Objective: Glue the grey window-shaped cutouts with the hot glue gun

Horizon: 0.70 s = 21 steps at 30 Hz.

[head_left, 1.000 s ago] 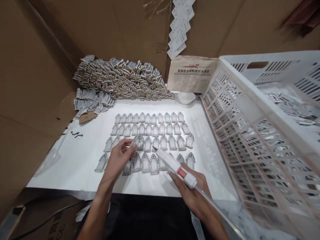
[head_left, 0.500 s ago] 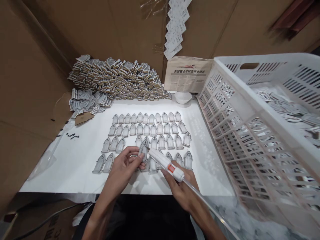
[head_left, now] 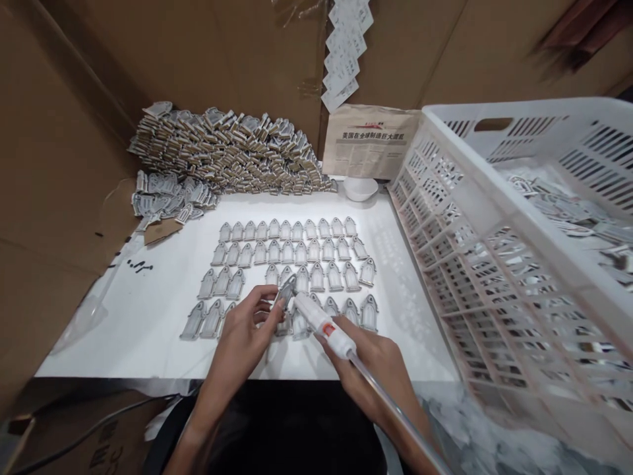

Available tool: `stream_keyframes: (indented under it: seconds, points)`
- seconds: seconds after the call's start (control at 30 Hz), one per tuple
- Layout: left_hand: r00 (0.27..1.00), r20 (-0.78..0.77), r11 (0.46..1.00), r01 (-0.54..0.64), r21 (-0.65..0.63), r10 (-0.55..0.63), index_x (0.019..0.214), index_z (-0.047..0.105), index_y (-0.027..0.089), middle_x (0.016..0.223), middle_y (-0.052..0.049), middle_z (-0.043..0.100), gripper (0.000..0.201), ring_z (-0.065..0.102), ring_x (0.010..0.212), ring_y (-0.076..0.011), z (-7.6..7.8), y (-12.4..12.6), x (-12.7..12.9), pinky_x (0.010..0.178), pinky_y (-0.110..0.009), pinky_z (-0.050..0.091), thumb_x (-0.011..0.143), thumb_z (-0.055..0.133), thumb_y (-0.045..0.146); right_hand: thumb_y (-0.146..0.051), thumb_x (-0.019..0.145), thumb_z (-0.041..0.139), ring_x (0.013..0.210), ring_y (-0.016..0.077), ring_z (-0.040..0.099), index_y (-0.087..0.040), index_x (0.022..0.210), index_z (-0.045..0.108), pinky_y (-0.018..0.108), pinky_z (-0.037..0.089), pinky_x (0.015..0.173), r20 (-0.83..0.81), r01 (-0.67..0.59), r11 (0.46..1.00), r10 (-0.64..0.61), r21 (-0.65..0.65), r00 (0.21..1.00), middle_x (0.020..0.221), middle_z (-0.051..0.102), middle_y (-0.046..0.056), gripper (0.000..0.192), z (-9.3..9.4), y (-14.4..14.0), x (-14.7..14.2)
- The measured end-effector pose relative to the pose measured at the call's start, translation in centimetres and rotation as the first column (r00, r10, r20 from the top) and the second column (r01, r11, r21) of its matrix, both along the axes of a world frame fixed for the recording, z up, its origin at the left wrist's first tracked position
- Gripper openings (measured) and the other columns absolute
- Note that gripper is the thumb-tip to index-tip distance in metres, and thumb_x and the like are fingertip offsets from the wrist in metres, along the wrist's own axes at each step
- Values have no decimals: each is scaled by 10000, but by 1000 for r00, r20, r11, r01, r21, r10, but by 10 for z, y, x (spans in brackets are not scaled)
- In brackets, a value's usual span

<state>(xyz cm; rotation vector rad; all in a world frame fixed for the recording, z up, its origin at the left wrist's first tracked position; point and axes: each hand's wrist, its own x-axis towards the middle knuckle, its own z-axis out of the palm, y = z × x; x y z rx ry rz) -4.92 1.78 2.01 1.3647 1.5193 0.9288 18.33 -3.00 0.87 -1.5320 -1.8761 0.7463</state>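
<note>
Between thumb and fingers, my left hand [head_left: 247,323] grips a small grey arch-shaped piece [head_left: 285,291], tilted above the table. My right hand [head_left: 370,359] is closed around a white hot glue gun [head_left: 324,324] with an orange-red patch; a long clear glue stick [head_left: 390,399] runs out of its back. The gun's tip is close to the edge of the held piece; whether they touch I cannot tell. Beneath both hands, rows of matching arch-shaped pieces [head_left: 273,252] lie flat on the white tabletop [head_left: 163,310]. My hands cover some of the nearer pieces.
A high pile of similar pieces [head_left: 222,155] leans against the cardboard wall at the back left. A white bowl [head_left: 360,190] and a newspaper [head_left: 370,145] are at the back. On the right stands a large white plastic crate [head_left: 475,218] holding more pieces.
The held piece has turned in my left hand and now shows more edge-on. The glue gun has shifted slightly, staying beside it. The whole view has moved a little.
</note>
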Motion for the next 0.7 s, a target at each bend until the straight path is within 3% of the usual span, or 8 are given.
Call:
stream_keyframes:
  seconds: [0.17,0.27,0.37,0.53,0.7]
  points:
    - [974,202,985,-72,-158,104,1043,689,244,963,-7,752,415,820,812,-233,-1,7,1,794,-342,675,846,871,561,-511,1103,543,612,201,680,-277,993,708,265,465,571,-158,-7,989,-16,-146,987,730,707,-15,307,14,-3,16]
    - [967,231,978,-58,-202,105,1042,681,231,880,-11,781,430,821,756,-238,3,9,1,817,-371,680,854,863,573,-584,1089,540,670,210,682,-274,905,684,272,480,589,-190,-9,971,-37,-237,981,751,703,-13,388,17,-3,20]
    - [961,256,971,-47,-233,108,1055,685,226,838,-23,810,441,815,728,-237,8,9,2,811,-376,681,847,873,566,-608,1081,543,810,247,728,-279,953,713,296,519,675,-186,-34,957,-21,-287,982,846,751,0,392,14,-2,17]
    - [950,280,965,-62,-255,136,1046,694,220,854,-34,839,464,798,687,-213,14,8,2,768,-337,669,807,915,550,-578,1094,549,899,261,755,-285,1085,754,330,528,789,-195,-75,962,23,-262,980,997,807,17,357,10,-1,9]
    - [946,286,962,-77,-261,153,1047,684,222,843,-26,840,475,794,679,-202,12,7,0,747,-309,651,796,928,543,-542,1097,558,743,221,715,-267,930,707,297,485,705,-155,-69,970,33,-232,987,792,748,-15,355,12,-2,7]
